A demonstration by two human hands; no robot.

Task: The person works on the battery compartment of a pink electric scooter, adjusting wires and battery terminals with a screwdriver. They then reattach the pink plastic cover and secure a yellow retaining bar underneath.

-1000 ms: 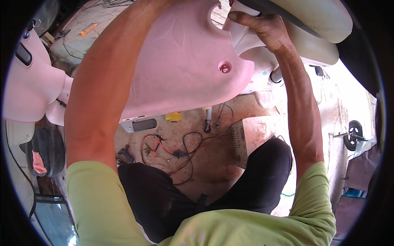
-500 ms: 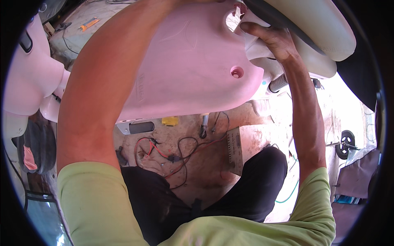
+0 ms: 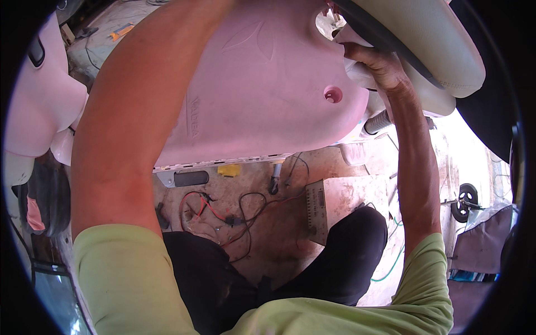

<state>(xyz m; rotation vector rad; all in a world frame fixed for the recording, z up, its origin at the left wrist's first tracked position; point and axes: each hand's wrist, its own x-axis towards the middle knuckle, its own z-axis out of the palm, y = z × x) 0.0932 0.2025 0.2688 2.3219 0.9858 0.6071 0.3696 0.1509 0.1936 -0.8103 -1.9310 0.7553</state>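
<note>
A large pink plastic side panel (image 3: 268, 106) of a scooter spans the upper middle. It has a round recess (image 3: 333, 94) near its right end and an open cutout at its top right corner. At the panel's upper right edge is my right hand (image 3: 379, 66), under the scooter's padded seat (image 3: 435, 33). Its thumb points left along the edge beside the cutout, while the other fingers are hidden behind the parts. My left forearm (image 3: 151, 89) reaches up across the panel's left side, and its hand lies beyond the top of the picture.
Red and black cables (image 3: 245, 212) lie on the dirty floor below the panel, near a yellow object (image 3: 229, 170). A pale metal box (image 3: 346, 204) stands by my right knee. More pink bodywork (image 3: 42, 100) is at far left; a small black wheel (image 3: 468, 202) is at right.
The pink panel has shifted slightly right in the view, and a slotted strip now shows along its lower edge. My right hand has moved slightly right and down. My left hand has gone out of view.
</note>
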